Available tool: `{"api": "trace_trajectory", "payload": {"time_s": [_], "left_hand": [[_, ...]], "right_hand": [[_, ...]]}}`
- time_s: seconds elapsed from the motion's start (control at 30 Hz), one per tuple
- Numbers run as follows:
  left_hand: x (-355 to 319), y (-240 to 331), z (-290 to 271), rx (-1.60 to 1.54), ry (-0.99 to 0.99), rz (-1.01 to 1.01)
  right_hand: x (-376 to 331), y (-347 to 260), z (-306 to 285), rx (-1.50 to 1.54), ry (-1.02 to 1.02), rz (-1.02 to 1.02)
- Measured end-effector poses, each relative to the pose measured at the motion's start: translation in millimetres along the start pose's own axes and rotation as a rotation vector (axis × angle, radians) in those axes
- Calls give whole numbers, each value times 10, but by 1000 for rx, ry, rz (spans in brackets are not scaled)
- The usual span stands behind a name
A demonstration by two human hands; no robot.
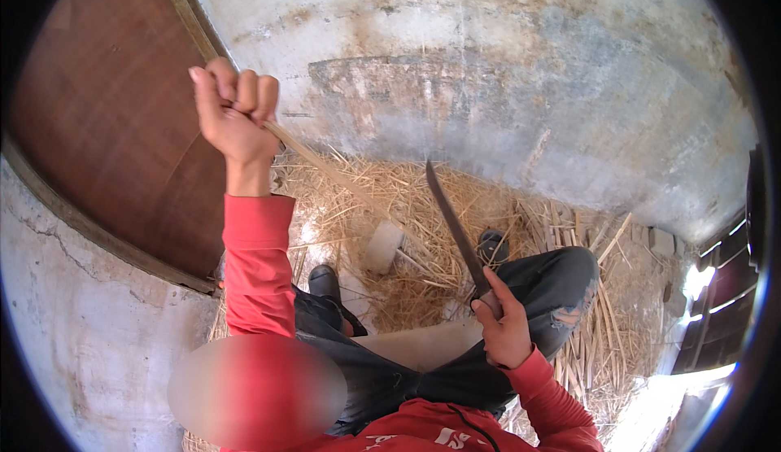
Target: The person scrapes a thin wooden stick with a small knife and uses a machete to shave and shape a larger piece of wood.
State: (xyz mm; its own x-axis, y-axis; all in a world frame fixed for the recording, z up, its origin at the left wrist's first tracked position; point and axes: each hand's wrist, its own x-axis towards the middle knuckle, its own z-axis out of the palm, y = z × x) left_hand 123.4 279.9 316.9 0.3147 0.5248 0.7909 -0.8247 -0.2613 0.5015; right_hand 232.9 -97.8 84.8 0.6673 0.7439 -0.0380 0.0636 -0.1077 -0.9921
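Raised at the upper left, my left hand point(240, 114) is closed around one end of a thin pale strip point(313, 157), which looks like split bamboo. From the fist the strip slants down to the right, and its lower end blends into the straw-coloured litter. My right hand point(506, 326) grips the handle of a machete point(455, 228) beside my right knee. Its long dark blade points up and away, with the tip short of the wall. Blade and strip are apart. A pale block point(382, 247) lies on the floor between my feet.
Shavings and thin strips point(407, 289) cover the floor. More long strips point(606, 330) lie to my right. A stained grey wall point(529, 86) stands ahead, a brown door-like panel point(114, 118) at the left. Bricks point(663, 242) and dark slats point(724, 289) are at the far right.
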Motion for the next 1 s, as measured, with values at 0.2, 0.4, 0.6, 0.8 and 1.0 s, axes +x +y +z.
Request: {"api": "trace_trajectory", "payload": {"time_s": [0.2, 0.4, 0.6, 0.8, 1.0], "left_hand": [[186, 203, 122, -62, -301, -147], [-5, -196, 220, 45, -151, -267], [31, -351, 441, 137, 28, -209], [77, -385, 429, 114, 29, -276], [104, -377, 367, 36, -104, -368]], "right_hand": [[103, -363, 186, 86, 16, -105], [186, -1176, 282, 238, 95, -393], [176, -942, 489, 320, 137, -633], [148, -538, 174, 281, -79, 67], [205, -1514, 248, 705, 452, -563]]}}
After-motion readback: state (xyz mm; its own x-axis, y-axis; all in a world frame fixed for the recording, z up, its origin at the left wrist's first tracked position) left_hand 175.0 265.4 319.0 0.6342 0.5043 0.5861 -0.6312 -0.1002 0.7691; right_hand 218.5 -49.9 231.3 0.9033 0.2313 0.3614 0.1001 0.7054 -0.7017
